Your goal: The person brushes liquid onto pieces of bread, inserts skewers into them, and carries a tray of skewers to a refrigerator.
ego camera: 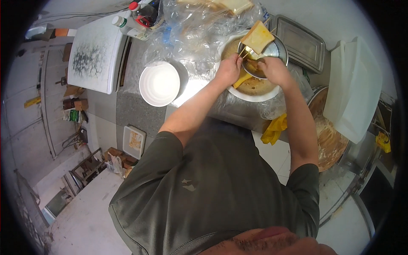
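My left hand (229, 70) grips thin wooden skewers (244, 52) that run up to a square bread slice (258, 37) with a yellow smear on it. Below and right of the slice, my right hand (274, 70) reaches into a steel bowl (285, 51), its fingers at a brownish-yellow mass (251, 65); whether they hold any of it cannot be told. The steel bowl sits within a wide white basin (244, 96) with tan crumb-like matter (256, 87) in it. A yellow piece (242, 79), perhaps a cloth or scraper, lies in the basin beside my left hand.
A white bowl (159, 84) stands left of the basin. Clear plastic bags (197, 41) and more bread (236, 5) lie at the back, beside bottles (143, 14). Rightward are a metal tray (299, 43), white plastic bins (357, 86) and a round wooden board (330, 143). A yellow cloth (274, 129) hangs at the front edge.
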`<state>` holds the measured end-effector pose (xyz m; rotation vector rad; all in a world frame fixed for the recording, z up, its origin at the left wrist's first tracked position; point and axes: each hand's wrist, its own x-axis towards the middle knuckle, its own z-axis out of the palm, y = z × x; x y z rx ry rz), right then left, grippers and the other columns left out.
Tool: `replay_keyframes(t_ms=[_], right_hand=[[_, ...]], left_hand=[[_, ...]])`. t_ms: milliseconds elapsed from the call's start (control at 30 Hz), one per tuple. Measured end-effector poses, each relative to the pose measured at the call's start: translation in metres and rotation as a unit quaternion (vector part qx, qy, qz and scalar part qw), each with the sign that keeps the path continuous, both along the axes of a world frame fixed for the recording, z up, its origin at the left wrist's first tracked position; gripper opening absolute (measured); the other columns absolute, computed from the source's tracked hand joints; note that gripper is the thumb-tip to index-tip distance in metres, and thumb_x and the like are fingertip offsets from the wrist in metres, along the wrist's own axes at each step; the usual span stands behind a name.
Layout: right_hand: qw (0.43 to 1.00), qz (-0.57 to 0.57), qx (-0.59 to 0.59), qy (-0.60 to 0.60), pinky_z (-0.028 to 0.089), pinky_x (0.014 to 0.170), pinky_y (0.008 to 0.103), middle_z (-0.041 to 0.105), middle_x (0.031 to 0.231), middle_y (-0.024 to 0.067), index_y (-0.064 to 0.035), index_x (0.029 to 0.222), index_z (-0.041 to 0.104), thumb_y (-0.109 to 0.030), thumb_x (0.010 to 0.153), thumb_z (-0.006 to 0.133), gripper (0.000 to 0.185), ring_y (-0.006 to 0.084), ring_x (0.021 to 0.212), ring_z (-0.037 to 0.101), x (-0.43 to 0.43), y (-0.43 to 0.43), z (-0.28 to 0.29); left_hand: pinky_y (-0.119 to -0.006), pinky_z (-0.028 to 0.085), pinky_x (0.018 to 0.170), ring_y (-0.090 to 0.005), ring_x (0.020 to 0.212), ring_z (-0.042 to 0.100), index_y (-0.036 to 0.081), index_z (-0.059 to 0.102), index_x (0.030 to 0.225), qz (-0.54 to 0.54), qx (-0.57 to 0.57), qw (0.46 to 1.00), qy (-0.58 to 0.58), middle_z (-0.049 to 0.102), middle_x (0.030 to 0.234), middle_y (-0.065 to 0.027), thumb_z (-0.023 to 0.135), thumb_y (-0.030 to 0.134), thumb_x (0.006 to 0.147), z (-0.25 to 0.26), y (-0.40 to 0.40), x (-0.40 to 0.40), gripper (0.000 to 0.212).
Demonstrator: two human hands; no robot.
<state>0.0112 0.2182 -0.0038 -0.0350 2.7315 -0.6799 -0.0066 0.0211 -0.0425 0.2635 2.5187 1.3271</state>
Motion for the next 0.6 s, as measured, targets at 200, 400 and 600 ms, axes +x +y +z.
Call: replay_keyframes(t_ms=[200, 400, 600], right_hand=[[0.976, -0.122, -0.182, 0.008, 0.048, 0.069, 0.0345, 0.066, 0.082, 0.0151, 0.0016, 0.099, 0.065, -0.028, 0.091, 0.055, 0.032, 0.0266, 0.074, 0.062, 0.028, 0.04, 0.024], [0.91, -0.229, -0.343, 0.05, 0.045, 0.066, 0.0249, 0.064, 0.081, 0.0016, 0.0007, 0.096, 0.065, -0.02, 0.094, 0.057, 0.022, 0.0094, 0.07, 0.053, 0.08, 0.083, 0.042], [0.893, -0.214, -0.385, 0.093, 0.045, 0.069, 0.0251, 0.063, 0.083, 0.0022, 0.0016, 0.097, 0.062, -0.015, 0.095, 0.056, 0.018, 0.0103, 0.073, 0.054, 0.076, 0.081, 0.065]], left_hand=[[-0.045, 0.048, 0.07, -0.0406, 0.08, 0.062, 0.0, 0.056, 0.095, -0.009, 0.002, 1.0, -0.018, 0.063, 0.081, -0.0222, 0.049, 0.025, 0.097, 0.008, -0.004, -0.001, 0.026], [-0.049, 0.047, 0.072, -0.045, 0.084, 0.059, 0.001, 0.056, 0.096, -0.035, -0.024, 0.999, 0.002, 0.062, 0.086, -0.026, 0.049, 0.027, 0.096, 0.016, -0.009, -0.003, 0.026], [-0.05, 0.046, 0.072, -0.0463, 0.083, 0.059, 0.002, 0.057, 0.095, -0.082, -0.065, 0.994, 0.023, 0.062, 0.085, -0.0267, 0.049, 0.028, 0.096, 0.028, -0.01, -0.012, 0.028]])
